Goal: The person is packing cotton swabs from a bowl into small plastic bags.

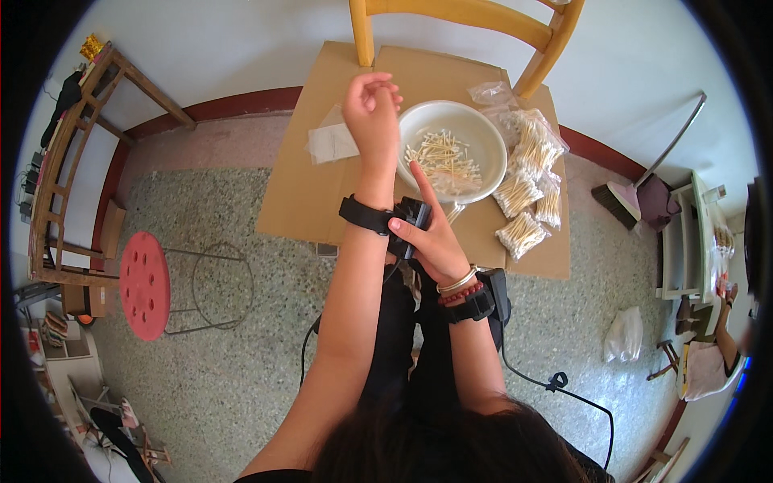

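My left hand (373, 109) is raised over the cardboard-topped table, its fingers loosely curled with nothing in them. Around that wrist goes a black strap (362, 216) carrying a small black box-shaped device (413, 221). My right hand (437, 244) grips this device, thumb on its near side and index finger stretched forward; the other fingers are partly hidden. Just beyond the right fingertips stands a white bowl (498, 165) with loose cotton swabs (444, 159) inside. Bundles of cotton swabs (522, 233) and clear bags of swabs (535, 145) lie right of the bowl.
A clear plastic bag (332, 143) lies left of the bowl on the cardboard (290, 193). A wooden chair (459, 18) stands behind. On the left is a red stool (145, 286); on the right, a broom (618, 203) and a cable (584, 400). Another person's arm (726, 330) shows far right.
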### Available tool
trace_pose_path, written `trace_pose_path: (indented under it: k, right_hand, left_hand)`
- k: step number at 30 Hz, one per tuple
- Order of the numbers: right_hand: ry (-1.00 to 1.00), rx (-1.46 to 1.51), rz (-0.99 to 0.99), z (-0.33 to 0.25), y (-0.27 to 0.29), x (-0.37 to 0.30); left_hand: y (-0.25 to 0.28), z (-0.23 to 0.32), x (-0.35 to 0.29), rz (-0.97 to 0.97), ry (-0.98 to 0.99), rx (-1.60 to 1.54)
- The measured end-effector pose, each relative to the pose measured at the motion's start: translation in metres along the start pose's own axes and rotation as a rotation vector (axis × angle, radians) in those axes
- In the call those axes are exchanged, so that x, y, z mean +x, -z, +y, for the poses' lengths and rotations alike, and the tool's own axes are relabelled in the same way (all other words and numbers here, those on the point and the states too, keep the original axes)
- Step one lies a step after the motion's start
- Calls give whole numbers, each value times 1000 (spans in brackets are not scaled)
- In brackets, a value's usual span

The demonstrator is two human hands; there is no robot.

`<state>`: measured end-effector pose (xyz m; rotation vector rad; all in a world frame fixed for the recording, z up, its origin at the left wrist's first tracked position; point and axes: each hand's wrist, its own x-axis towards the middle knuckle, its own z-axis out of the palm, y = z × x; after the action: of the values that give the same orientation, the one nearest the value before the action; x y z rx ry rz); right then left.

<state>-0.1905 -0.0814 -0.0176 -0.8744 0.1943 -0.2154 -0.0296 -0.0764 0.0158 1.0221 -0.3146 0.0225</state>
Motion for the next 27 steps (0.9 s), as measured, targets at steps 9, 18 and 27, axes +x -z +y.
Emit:
trace_pose_path:
  k: [9, 18, 27]
  right_hand:
    - [20, -98, 46, 6, 5, 3]
    - [166, -143, 74, -4, 7, 1]
    - [741, 81, -365, -161, -81, -107]
  left_hand:
    - [-9, -5, -10, -435, -648, 910]
    - [-6, 16, -5, -312, -437, 822]
    - [4, -19, -7, -564, -339, 961]
